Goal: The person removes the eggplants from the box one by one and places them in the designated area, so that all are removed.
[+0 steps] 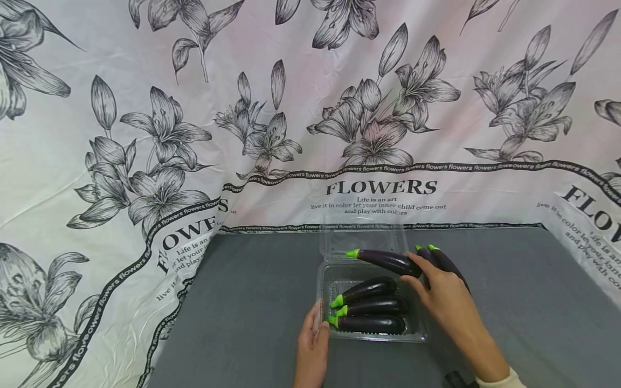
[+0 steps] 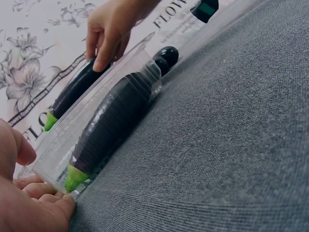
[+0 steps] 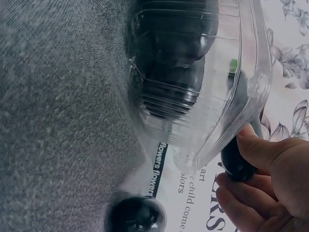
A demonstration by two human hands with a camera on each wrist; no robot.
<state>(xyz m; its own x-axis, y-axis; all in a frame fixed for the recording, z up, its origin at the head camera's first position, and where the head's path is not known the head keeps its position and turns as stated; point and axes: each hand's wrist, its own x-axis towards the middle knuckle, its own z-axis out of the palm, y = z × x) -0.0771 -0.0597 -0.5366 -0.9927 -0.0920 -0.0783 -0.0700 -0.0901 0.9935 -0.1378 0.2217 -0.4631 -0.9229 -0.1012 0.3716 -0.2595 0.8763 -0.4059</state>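
A clear plastic clamshell box (image 1: 418, 337) with its lid (image 1: 335, 242) folded back stands on the grey surface. Inside lie three dark purple eggplants side by side, green stem ends to the left; the nearest eggplant (image 1: 371, 324) is by the front wall. The right hand (image 1: 448, 296) pinches another eggplant (image 1: 388, 260) by its thick end, above the box's back right part, the stem pointing left. At the front left corner, the left hand (image 1: 312, 342) grips the box wall between thumb and fingers; the left wrist view shows this thumb (image 2: 24, 150) close up.
Beyond the right hand, two more eggplants lie on the surface, one of them the right eggplant (image 1: 448, 264), both partly hidden. A flower-printed cloth (image 1: 271, 199) hangs behind and at both sides. A small black object (image 1: 458, 380) shows at the bottom edge.
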